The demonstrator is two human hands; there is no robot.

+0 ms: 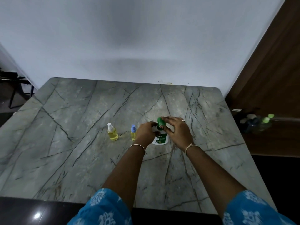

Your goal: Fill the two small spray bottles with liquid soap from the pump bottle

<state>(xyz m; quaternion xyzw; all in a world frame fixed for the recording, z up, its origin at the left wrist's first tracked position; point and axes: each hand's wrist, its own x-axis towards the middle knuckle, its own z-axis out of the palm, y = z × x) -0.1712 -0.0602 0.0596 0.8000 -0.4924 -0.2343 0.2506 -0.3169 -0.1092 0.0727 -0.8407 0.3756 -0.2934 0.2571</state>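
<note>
Both hands are closed on the same thing. The left hand [146, 130] curls round the neck of the pump bottle [159, 138]. The right hand [177, 132] grips its green pump top [161, 121], fingers bent over it and the thumb at the side.

The bottle's white and green label reads "Dettol"; the smaller print below is too blurred to read.

There is one pump bottle, standing right of centre on the grey veined surface [81, 151]. To its left stand two small spray bottles, both upright and holding yellow liquid. The blue-capped spray bottle [133, 133] is just beside the left hand, and the white-capped spray bottle [112, 133] is farther left.

The right hand wears a ring [183, 120].
</note>
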